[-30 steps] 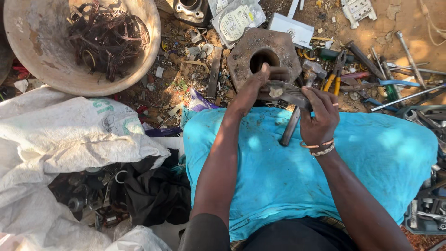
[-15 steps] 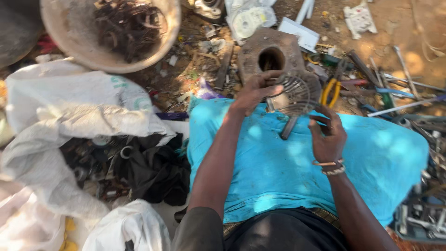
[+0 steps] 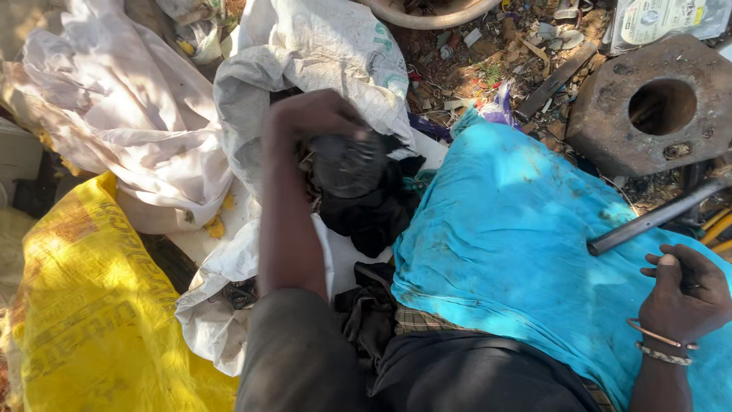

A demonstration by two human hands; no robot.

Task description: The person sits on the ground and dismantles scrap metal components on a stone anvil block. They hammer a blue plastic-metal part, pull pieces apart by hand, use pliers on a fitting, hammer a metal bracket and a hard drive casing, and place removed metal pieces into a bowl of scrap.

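Observation:
My left hand [image 3: 313, 118] reaches out to the left and is closed on a dark, round, finned metal part [image 3: 347, 164]. It holds the part over the open mouth of a white sack [image 3: 320, 53] with black scrap pieces [image 3: 374, 217] inside. My right hand [image 3: 686, 294], with bangles at the wrist, rests on the blue cloth [image 3: 503, 229] over my lap. Its fingers are curled and nothing shows in them. A dark metal rod [image 3: 656, 217] lies on the cloth just above that hand, apart from it.
A heavy rusty metal block with a round hole [image 3: 610, 114] sits at the upper right on littered ground. A yellow sack [image 3: 91, 305] and crumpled white sacks [image 3: 130, 130] fill the left. A basin rim [image 3: 427, 15] and a plastic packet [image 3: 663, 19] lie at the top.
My left hand has carried the round finned part from beside the metal block leftward to the sack. My right hand has let the rod lie on the cloth. The view swung left.

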